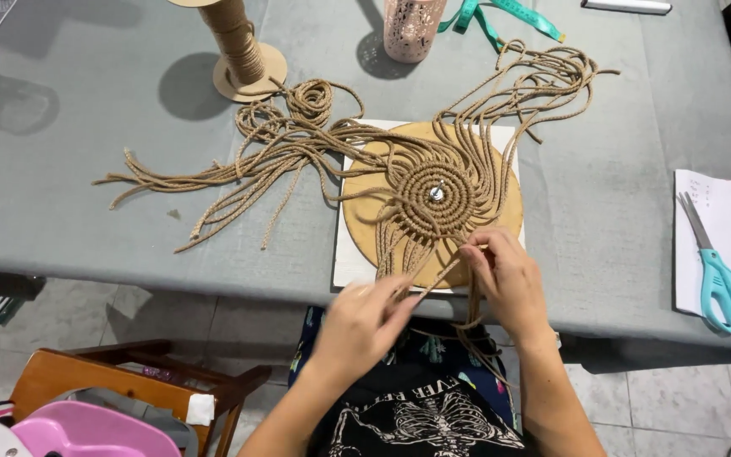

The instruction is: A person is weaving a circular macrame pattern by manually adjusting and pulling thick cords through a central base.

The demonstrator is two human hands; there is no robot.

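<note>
Hands, two: left hand [364, 317] and right hand [505, 279] each pinching one cord [433, 279] at 6 o'clock of one woven disc [435, 196]; one scissors [721, 279] lying at 3 o'clock on table [86, 152].

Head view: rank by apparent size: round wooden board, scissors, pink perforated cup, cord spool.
1. Round wooden board, clearly largest.
2. Scissors.
3. Cord spool and pink perforated cup: both cut by the top edge, so unranked.
</note>
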